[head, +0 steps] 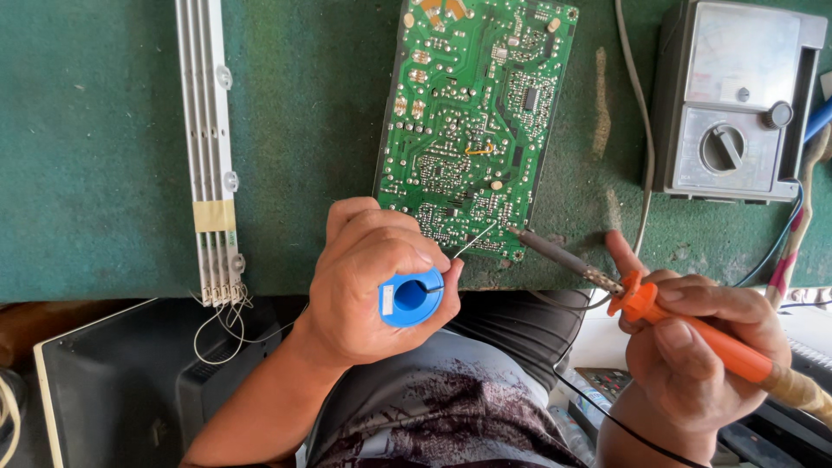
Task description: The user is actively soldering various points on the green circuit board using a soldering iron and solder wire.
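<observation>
Left hand (368, 277) grips blue solder spool (410, 297), wire fed forward onto circuit board (475, 121) edge just beyond fingers. Right hand (693, 347) closed round orange soldering iron (659, 308), pen-style, tip angled toward same joint. Meter (737, 100) beyond right hand on surface (104, 130).

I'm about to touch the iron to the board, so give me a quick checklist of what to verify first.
1. Left hand grips the blue solder spool: ok.
2. Solder wire reaches the near edge of the green circuit board: ok.
3. Right hand holds the orange soldering iron by its handle: ok.
4. Iron tip close to the wire end, just off the board edge: ok.
5. Tip hot: cannot tell.
6. Board lies flat on the green mat: ok.
</observation>
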